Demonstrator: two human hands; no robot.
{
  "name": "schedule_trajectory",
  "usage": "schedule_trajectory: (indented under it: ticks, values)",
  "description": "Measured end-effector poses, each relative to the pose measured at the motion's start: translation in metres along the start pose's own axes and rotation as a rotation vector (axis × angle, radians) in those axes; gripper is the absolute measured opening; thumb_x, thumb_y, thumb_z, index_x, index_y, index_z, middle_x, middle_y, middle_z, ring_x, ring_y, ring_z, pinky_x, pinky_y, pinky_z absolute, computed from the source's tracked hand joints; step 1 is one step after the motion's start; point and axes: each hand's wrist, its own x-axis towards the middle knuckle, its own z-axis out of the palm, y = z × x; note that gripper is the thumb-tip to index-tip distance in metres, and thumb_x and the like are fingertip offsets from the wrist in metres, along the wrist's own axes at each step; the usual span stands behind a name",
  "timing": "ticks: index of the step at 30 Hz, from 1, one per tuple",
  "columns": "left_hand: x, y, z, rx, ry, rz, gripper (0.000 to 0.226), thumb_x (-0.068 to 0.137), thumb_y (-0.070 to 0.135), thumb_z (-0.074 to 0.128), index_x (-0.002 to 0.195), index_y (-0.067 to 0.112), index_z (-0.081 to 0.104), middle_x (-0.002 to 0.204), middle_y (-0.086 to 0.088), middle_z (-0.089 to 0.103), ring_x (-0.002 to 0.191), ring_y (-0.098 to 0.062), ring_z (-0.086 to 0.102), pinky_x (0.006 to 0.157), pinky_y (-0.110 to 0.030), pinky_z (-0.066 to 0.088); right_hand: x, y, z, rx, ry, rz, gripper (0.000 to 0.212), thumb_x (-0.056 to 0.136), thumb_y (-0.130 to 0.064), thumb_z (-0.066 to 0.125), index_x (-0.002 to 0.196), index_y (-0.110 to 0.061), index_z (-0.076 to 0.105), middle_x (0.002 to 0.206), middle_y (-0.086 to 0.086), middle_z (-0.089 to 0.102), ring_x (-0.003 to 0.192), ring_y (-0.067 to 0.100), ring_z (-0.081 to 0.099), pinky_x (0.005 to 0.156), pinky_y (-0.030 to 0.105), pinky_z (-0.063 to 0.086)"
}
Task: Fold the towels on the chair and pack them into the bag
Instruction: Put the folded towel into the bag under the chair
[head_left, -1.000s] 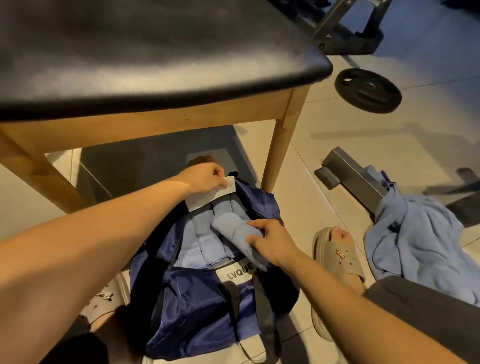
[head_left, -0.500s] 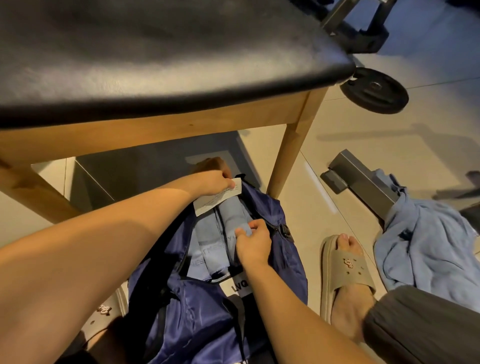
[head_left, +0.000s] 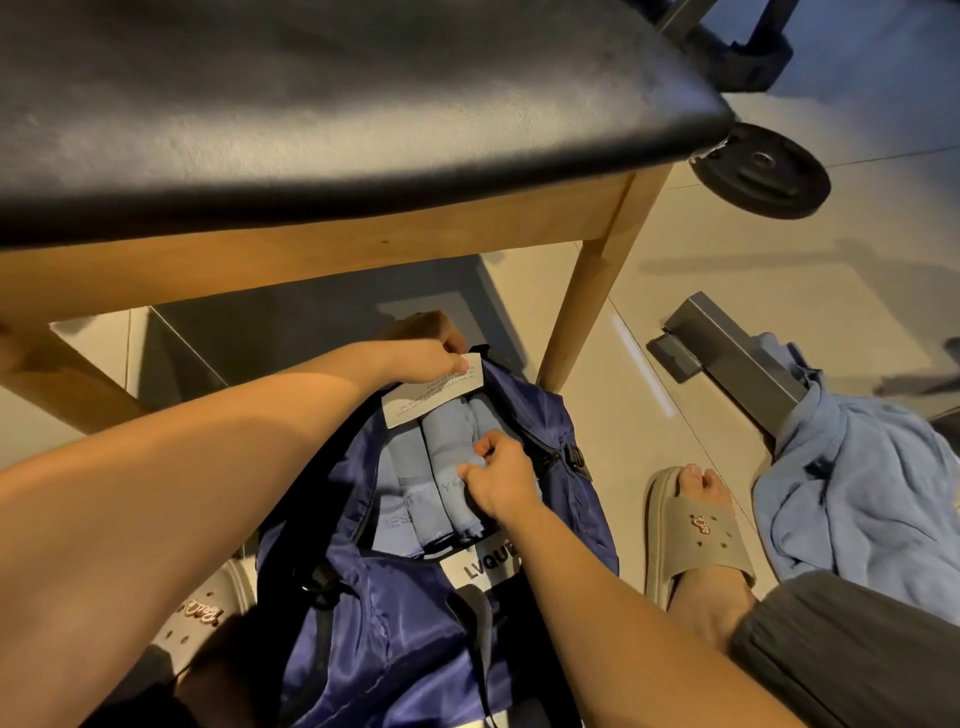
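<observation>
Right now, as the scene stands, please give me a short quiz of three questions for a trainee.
1. True or false: the navy bag is closed.
2. What does the right hand pinch with its fingers? A) the white label B) a rolled blue towel inside the bag C) a slipper
3. Fill in: the loose blue towels lie in a heap on the ____, to the person's right.

Key: 1 false, its top is open; 2 B; 3 floor.
</observation>
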Motion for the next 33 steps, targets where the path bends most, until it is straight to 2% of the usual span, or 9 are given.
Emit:
schedule_trajectory:
  ticks: [5,8,11,16,18,20,23,27,33]
  values:
    - [-0.002,0.002,0.002,-0.071,0.071,0.045,0.015,0.095,0.021,0.068,0.092,0.011,0.079,0.088,-0.009,0.075,0.076,-0.024,0.068,0.067,-0.034,0.053,-0.009,0.008,-0.002,0.058,0.185,-0.049,0.017,0.093,-0.008,0.063,0.105,-0.015,0.052,0.092,0.003,0.061,0.084,0.024,0.058,0.07,0.033,0.043]
    - [0.001,0.003,0.004,-0.085,0.059,0.039,0.018,0.093,0.022,0.07,0.084,0.008,0.076,0.079,-0.005,0.072,0.069,-0.024,0.064,0.066,-0.035,0.051,-0.017,0.013,0.005,0.045,0.331,-0.061,0.016,0.097,-0.011,0.061,0.111,-0.015,0.054,0.086,0.002,0.059,0.082,0.025,0.057,0.066,0.033,0.039]
    - [0.003,0.003,0.007,-0.085,0.019,0.027,0.023,0.091,0.024,0.071,0.075,0.009,0.069,0.07,-0.002,0.059,0.063,-0.017,0.05,0.063,-0.031,0.042,-0.011,0.01,0.007,0.011,0.3,-0.002,0.024,0.1,-0.014,0.058,0.123,-0.011,0.061,0.103,0.008,0.066,0.099,0.029,0.062,0.078,0.034,0.046]
    - [0.006,0.007,0.006,-0.057,0.027,-0.008,0.024,0.092,0.021,0.068,0.072,0.008,0.069,0.066,-0.005,0.054,0.059,-0.02,0.048,0.059,-0.03,0.043,-0.015,0.003,0.008,-0.225,0.255,-0.048,0.019,0.103,-0.02,0.049,0.113,-0.008,0.06,0.112,0.011,0.064,0.105,0.03,0.062,0.083,0.04,0.052]
    - [0.007,0.008,0.006,-0.038,0.017,0.012,0.023,0.089,0.021,0.066,0.069,0.019,0.056,0.067,-0.003,0.044,0.062,-0.017,0.04,0.058,-0.032,0.039,-0.023,0.006,0.011,-0.387,0.332,-0.125,0.03,0.101,-0.022,0.053,0.129,-0.01,0.053,0.126,0.011,0.055,0.115,0.03,0.056,0.089,0.042,0.05]
    - [0.007,0.009,0.005,-0.023,0.02,0.019,0.021,0.09,0.021,0.065,0.071,0.022,0.055,0.068,-0.002,0.043,0.063,-0.017,0.039,0.058,-0.032,0.038,-0.031,0.008,0.012,-0.486,0.407,-0.366,0.038,0.092,-0.012,0.06,0.129,-0.009,0.054,0.131,0.013,0.054,0.115,0.032,0.055,0.09,0.043,0.05]
    - [0.005,0.009,0.004,-0.014,0.034,0.012,0.022,0.092,0.021,0.066,0.071,0.014,0.066,0.065,-0.002,0.051,0.059,-0.021,0.046,0.059,-0.03,0.041,-0.025,0.016,0.014,-0.65,0.295,-0.633,0.057,0.081,-0.001,0.063,0.138,-0.003,0.053,0.147,0.018,0.049,0.134,0.036,0.048,0.109,0.045,0.044]
    - [0.003,0.007,0.005,-0.04,0.025,0.031,0.02,0.092,0.018,0.069,0.072,0.013,0.072,0.067,0.002,0.063,0.063,-0.016,0.057,0.066,-0.03,0.048,-0.011,0.026,0.004,-0.746,0.052,-0.491,0.068,0.099,-0.012,0.047,0.16,-0.003,0.018,0.169,0.015,0.011,0.155,0.031,0.015,0.125,0.042,0.022]
    - [0.003,-0.003,0.005,-0.265,-0.04,-0.038,0.01,0.091,0.022,0.074,0.097,0.013,0.075,0.1,0.0,0.072,0.094,-0.018,0.065,0.085,-0.031,0.052,-0.004,0.023,0.006,-0.739,-0.021,-0.411,0.063,0.109,-0.03,0.033,0.161,-0.005,0.01,0.17,0.013,0.0,0.157,0.028,0.005,0.127,0.04,0.014]
